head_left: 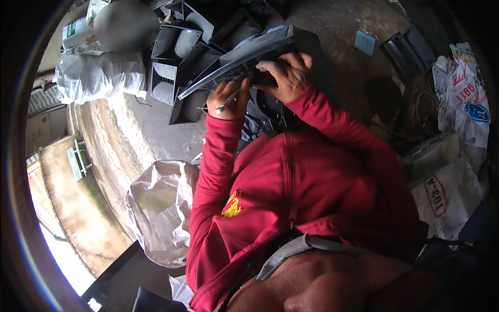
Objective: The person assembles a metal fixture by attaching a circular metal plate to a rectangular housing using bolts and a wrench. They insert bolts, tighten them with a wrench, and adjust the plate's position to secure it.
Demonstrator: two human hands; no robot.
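Note:
A large black plastic housing (304, 42) with a pale rim is tilted up in front of me. My left hand (228, 98) is at its lower edge, fingers closed round a slim, light-coloured tool (223, 107) whose exact kind I cannot make out. Beside it, my right hand (288, 78) grips the housing with bent fingers, thumb and forefinger close together. The spot between the two hands is in shadow, and what the right fingertips touch there is partly hidden.
Several similar black housings (186, 42) lie piled beyond my left hand. A white sack (163, 208) stands by my left elbow, with printed white sacks (462, 88) at the right. A blue piece (365, 43) and another black part (410, 49) lie on the floor at far right.

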